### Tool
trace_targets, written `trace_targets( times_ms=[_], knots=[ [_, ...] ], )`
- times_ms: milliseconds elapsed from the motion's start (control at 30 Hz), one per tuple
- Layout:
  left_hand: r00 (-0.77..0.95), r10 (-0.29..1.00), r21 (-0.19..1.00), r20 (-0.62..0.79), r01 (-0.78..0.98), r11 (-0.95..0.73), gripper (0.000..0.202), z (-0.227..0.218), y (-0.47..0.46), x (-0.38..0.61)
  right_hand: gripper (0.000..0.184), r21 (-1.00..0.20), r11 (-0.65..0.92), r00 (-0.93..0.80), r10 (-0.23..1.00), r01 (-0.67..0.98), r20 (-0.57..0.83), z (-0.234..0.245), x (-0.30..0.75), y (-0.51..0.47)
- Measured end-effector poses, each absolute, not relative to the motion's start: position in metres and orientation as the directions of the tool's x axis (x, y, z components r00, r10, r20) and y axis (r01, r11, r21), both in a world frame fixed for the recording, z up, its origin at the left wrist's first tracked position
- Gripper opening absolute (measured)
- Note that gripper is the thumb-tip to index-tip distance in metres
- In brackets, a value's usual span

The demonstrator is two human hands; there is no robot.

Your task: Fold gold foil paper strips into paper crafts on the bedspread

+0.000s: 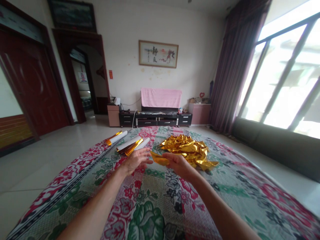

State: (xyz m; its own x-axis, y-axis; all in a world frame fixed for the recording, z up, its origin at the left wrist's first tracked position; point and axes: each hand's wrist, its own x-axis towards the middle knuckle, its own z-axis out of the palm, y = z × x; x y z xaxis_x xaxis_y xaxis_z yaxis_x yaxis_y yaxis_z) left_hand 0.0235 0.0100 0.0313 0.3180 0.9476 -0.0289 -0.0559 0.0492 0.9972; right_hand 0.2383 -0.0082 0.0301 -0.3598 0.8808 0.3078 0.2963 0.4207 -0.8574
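A folded piece of gold foil paper (160,159) is gripped at its right end by my right hand (177,162), thumb on top. My left hand (137,160) is just left of the foil's free end, its fingers apart and holding nothing. Behind my right hand lies a heap of folded gold foil pieces (187,146), shiny and overlapping. Beyond my left hand are several partly curled gold foil sheets with white backs (132,144); another such curled sheet (116,137) lies farther left.
A flowered cloth (147,216) covers the round surface under my hands. Across the room stands a low black cabinet (156,119) with a pink towel (161,97) draped over a screen-shaped object. A window (282,76) and dark curtain (230,66) are at the right.
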Motion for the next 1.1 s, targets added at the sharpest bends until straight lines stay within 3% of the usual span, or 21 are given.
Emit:
trace_targets(
  times_ms=[133, 267, 500, 667, 967, 1100],
  knots=[
    [0.28, 0.95, 0.987, -0.134, -0.045, 0.153, 0.056, 0.034, 0.007, 0.036, 0.038, -0.674, 0.574, -0.226, 0.813, 0.465, 0.537, 0.023, 0.227, -0.009],
    [0.297, 0.952, 0.99, -0.071, -0.094, 0.104, 0.044, 0.031, 0.006, 0.05, 0.043, -0.603, 0.638, -0.243, 0.756, 0.478, 0.608, 0.015, 0.218, -0.015],
    [0.222, 0.975, 0.998, -0.009, -0.062, 0.023, 0.044, 0.027, 0.009, 0.051, 0.036, -0.616, 0.656, -0.276, 0.749, 0.435, 0.603, 0.019, 0.21, -0.023],
    [0.207, 0.978, 1.0, -0.01, 0.005, 0.01, 0.047, 0.025, 0.011, 0.046, 0.034, -0.579, 0.627, -0.223, 0.755, 0.521, 0.616, 0.016, 0.216, -0.02],
    [0.293, 0.955, 0.987, -0.054, 0.163, 0.006, 0.042, 0.026, 0.009, 0.04, 0.046, -0.463, 0.704, -0.324, 0.68, 0.538, 0.658, 0.015, 0.23, -0.016],
    [0.293, 0.955, 0.991, -0.037, 0.135, -0.004, 0.041, 0.028, 0.007, 0.043, 0.05, -0.429, 0.722, -0.371, 0.664, 0.543, 0.649, 0.017, 0.232, -0.018]
  ],
)
